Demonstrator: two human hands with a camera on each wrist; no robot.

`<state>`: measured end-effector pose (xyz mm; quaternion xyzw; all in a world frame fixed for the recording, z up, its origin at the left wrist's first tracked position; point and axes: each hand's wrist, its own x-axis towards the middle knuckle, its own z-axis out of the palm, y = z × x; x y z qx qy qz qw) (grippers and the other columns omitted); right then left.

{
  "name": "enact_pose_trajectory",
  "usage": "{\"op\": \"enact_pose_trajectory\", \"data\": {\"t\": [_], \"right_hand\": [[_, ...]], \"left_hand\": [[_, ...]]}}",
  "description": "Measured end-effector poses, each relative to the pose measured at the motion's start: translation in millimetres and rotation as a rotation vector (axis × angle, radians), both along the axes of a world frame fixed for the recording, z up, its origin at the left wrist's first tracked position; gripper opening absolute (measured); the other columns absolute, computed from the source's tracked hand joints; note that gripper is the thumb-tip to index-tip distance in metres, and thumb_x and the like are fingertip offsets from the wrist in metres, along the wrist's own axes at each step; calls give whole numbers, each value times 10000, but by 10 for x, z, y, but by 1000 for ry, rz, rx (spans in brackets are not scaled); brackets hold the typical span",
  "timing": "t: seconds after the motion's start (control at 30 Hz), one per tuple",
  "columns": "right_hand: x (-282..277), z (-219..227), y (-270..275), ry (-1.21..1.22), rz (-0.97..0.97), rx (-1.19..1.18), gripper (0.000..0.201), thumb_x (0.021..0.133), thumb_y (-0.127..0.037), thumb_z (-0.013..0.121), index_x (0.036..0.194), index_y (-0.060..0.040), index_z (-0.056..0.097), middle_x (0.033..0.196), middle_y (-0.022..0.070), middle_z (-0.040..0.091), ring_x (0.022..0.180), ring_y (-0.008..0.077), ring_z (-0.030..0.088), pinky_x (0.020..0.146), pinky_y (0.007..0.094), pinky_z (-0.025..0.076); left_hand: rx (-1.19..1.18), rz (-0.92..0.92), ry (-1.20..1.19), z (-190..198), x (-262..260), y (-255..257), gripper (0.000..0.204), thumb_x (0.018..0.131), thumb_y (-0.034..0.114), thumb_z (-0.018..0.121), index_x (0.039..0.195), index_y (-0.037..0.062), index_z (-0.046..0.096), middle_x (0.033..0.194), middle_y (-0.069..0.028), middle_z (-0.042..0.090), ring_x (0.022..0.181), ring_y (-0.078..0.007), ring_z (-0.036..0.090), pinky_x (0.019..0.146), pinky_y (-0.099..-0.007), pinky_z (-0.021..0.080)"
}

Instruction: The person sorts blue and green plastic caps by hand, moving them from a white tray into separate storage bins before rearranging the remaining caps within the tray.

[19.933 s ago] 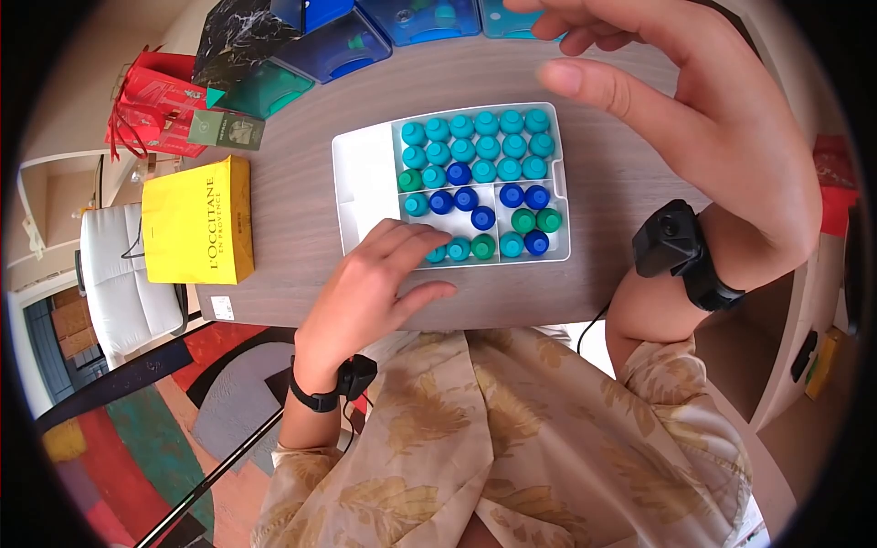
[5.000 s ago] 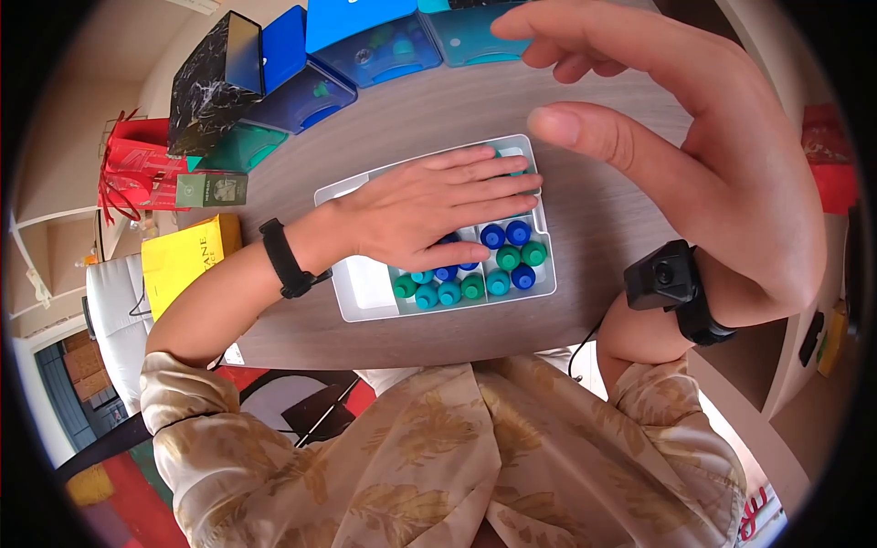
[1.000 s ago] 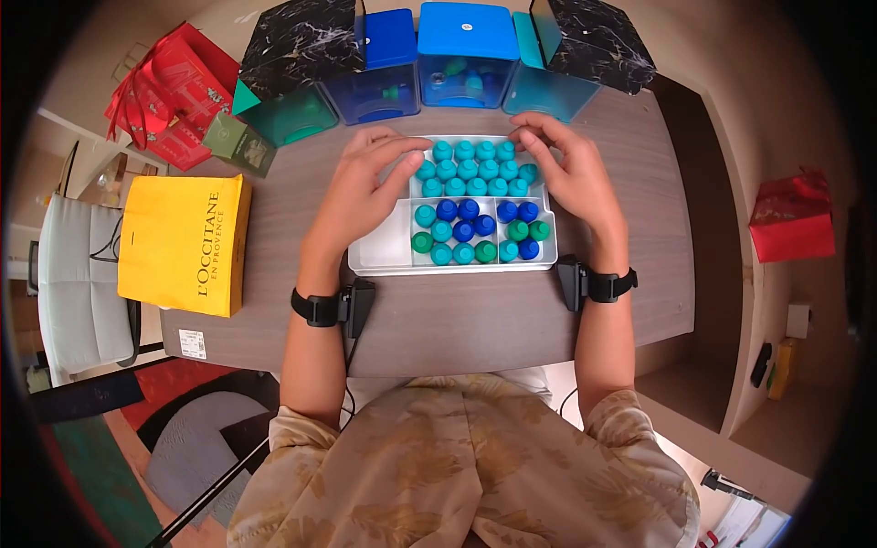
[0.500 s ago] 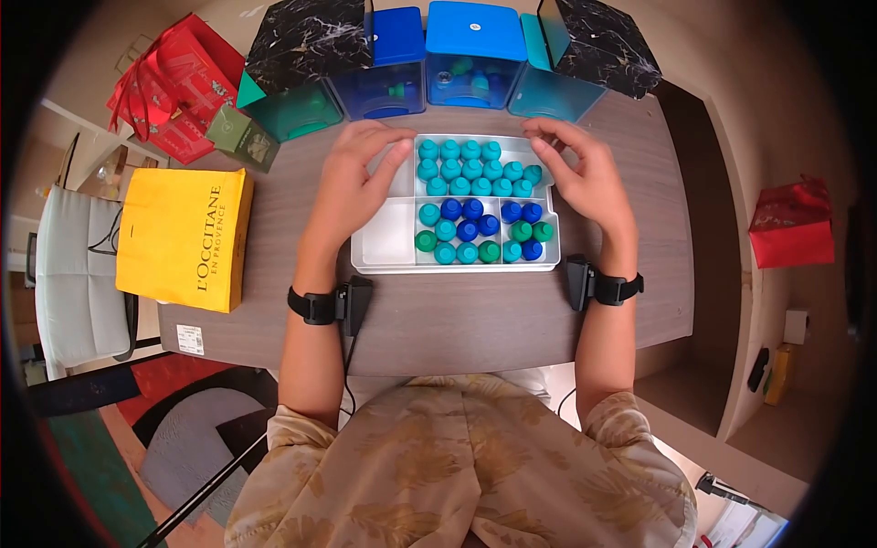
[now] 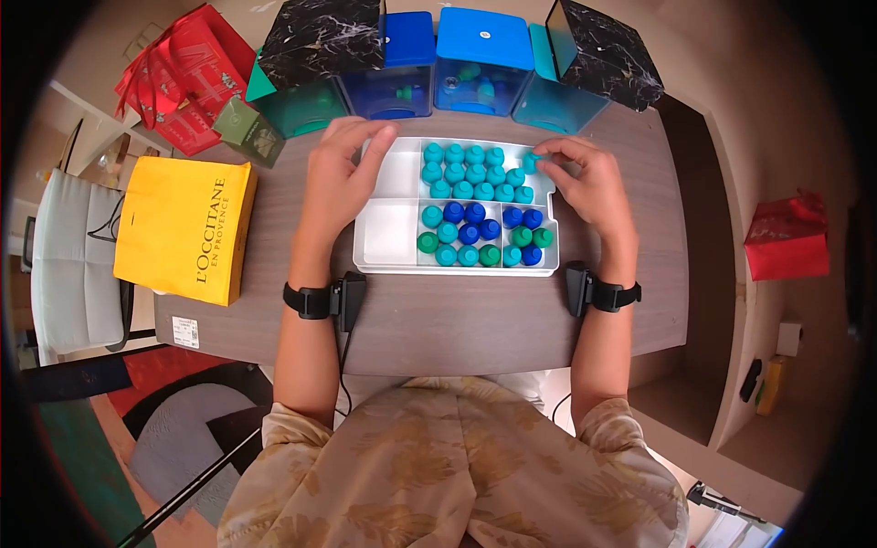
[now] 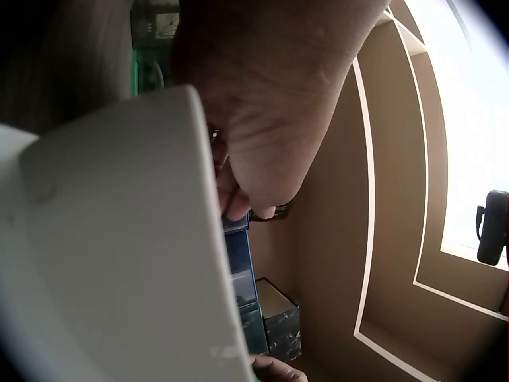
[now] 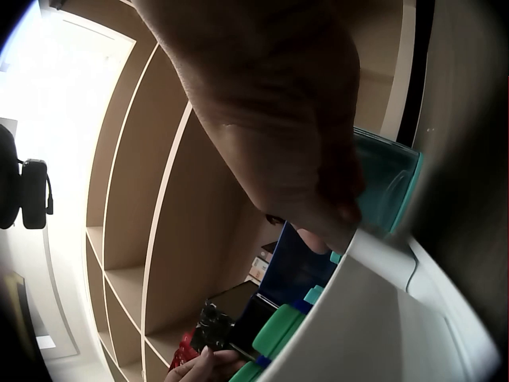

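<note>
A white tray (image 5: 386, 233) holds teal, dark blue and green bottle-shaped pieces in compartments, with teal ones across the upper part and mixed colours below. My right hand (image 5: 589, 187) is at the tray's upper right corner, its thumb and index finger pinching a teal piece (image 5: 530, 163). Beside the tray's upper left side, my left hand (image 5: 343, 178) holds nothing, fingers extended and slightly bent. The tray's wall (image 6: 127, 231) fills much of the left wrist view; in the right wrist view the right hand (image 7: 278, 119) partly hides the pieces.
Behind the tray stand blue boxes (image 5: 482, 41), teal and green ones, and black marbled boxes (image 5: 324, 38). Left are a yellow bag (image 5: 178, 228), a red bag (image 5: 187, 78) and a small green box (image 5: 247, 132). Another red bag (image 5: 787, 237) is far right.
My right fingers have closed on a teal piece and shifted it up from its place in the tray's upper right. My left hand has drawn left, away from the tray's upper compartments.
</note>
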<state>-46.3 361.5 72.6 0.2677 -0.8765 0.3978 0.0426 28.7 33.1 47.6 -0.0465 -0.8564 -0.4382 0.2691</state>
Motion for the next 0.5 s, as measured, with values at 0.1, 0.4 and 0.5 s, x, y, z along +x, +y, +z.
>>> {"op": "enact_pose_trajectory", "data": {"t": [0.1, 0.4, 0.5], "right_hand": [[39, 40, -64, 8, -12, -14, 174, 914, -8, 740, 1085, 3, 768, 1017, 157, 773, 875, 239, 735, 800, 356, 587], [56, -40, -140, 7, 6, -82, 191, 956, -7, 705, 1138, 22, 754, 1039, 173, 783, 906, 235, 762, 798, 348, 590], [51, -85, -158, -82, 27, -148, 199, 988, -29, 680, 1171, 12, 748, 1052, 180, 785, 904, 231, 766, 794, 343, 588]], "left_hand": [[-1, 7, 2, -2, 4, 1, 203, 1025, 182, 710, 1054, 0, 796, 1015, -118, 749, 1015, -223, 675, 902, -337, 525], [-3, 3, -6, 10, 10, -5, 206, 1022, 190, 715, 1054, 4, 798, 1014, -118, 751, 1003, -219, 678, 884, -330, 529], [0, 3, -13, 11, 8, -4, 208, 1023, 192, 714, 1059, 6, 799, 1013, -118, 751, 1004, -219, 679, 882, -329, 529]]}}
